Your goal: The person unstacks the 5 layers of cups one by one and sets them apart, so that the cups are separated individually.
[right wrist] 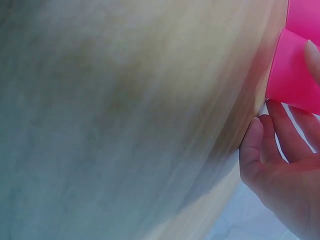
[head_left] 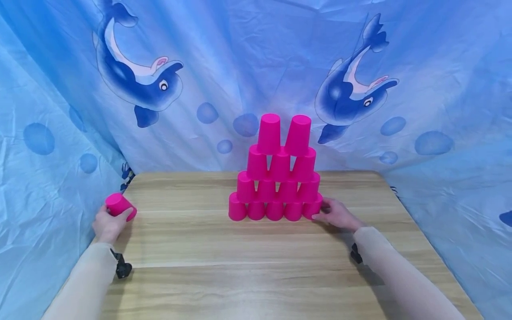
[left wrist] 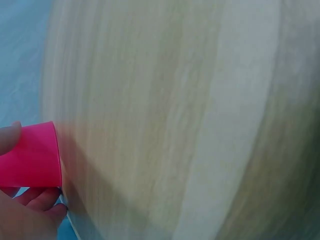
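At the left edge of the table, my left hand (head_left: 108,223) grips a pink cup (head_left: 117,203), which is tilted. The left wrist view shows the thumb on one side of that cup (left wrist: 32,157) and the fingers on the other. Pink cups stand upside down in a pyramid (head_left: 276,189) of several rows, with two cups (head_left: 270,133) on top. My right hand (head_left: 338,215) holds the cup at the right end of the bottom row (head_left: 312,209), its thumb in front and its fingers on the far side. In the right wrist view, fingertips (right wrist: 272,107) meet that cup near its rim.
A wooden table (head_left: 256,266) lies under everything, with rounded back corners. Blue cloth (head_left: 260,66) printed with dolphins hangs behind it and along both sides. The pyramid stands near the back of the table, right of the middle.
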Motion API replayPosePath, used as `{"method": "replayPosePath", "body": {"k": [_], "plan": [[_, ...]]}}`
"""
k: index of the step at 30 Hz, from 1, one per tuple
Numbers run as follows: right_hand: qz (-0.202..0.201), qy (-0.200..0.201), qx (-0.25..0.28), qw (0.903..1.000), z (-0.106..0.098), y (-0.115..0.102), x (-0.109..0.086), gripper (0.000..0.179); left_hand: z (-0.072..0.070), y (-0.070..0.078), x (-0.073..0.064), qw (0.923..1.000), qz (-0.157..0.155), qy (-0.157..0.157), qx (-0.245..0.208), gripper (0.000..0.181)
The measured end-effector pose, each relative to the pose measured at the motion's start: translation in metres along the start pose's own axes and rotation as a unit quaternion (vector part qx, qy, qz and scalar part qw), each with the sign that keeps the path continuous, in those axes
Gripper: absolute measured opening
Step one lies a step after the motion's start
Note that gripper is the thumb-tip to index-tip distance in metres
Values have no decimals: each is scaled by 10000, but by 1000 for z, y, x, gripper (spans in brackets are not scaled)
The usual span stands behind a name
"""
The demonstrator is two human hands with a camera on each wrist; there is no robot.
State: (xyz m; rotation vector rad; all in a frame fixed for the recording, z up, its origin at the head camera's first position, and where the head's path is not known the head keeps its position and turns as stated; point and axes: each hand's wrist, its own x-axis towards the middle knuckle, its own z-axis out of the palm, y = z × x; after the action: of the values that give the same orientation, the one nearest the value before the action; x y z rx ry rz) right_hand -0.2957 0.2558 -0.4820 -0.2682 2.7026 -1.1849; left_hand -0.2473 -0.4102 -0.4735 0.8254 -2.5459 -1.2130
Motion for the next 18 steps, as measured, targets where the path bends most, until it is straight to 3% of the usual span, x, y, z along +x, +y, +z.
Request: {"method": "replayPosePath", "body": {"k": [10, 18], "plan": [[-75, -5, 127, 9999, 2, 2, 0, 70, -2, 0, 5, 9990, 45, -243, 383, 75], [-20, -5, 188, 9998, 2, 1, 0, 69, -3, 0, 6, 9989, -59, -259, 386, 82]]}}
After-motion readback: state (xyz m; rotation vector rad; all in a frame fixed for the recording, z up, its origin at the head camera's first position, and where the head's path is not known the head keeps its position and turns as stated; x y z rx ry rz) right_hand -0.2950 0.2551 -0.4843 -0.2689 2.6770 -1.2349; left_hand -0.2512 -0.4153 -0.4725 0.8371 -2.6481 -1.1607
